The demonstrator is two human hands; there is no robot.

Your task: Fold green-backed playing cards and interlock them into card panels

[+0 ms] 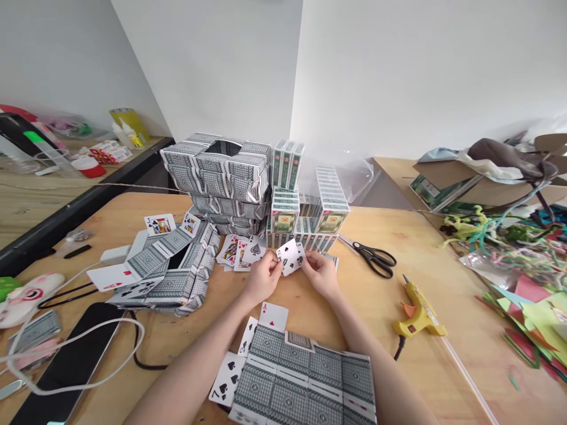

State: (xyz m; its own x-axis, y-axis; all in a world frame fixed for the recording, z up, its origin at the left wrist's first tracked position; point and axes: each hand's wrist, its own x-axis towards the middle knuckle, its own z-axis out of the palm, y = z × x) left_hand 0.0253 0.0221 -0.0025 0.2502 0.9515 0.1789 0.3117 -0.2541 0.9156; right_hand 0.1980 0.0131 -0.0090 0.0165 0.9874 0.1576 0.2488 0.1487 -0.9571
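Note:
Between my hands are a few overlapping playing cards, faces toward me, with spade or club marks. My left hand pinches their left edge, and my right hand grips the right side. Just left of them, loose face cards lie on the table. Nearest to me, under my forearms, is a flat panel of joined cards with patterned backs up. An ace and a seven of spades stick out from its edges.
Card-covered boxes stand stacked at the back beside packs of cards. Another card-covered piece lies left. Black scissors and a yellow glue gun lie right. A phone and white cable are at front left.

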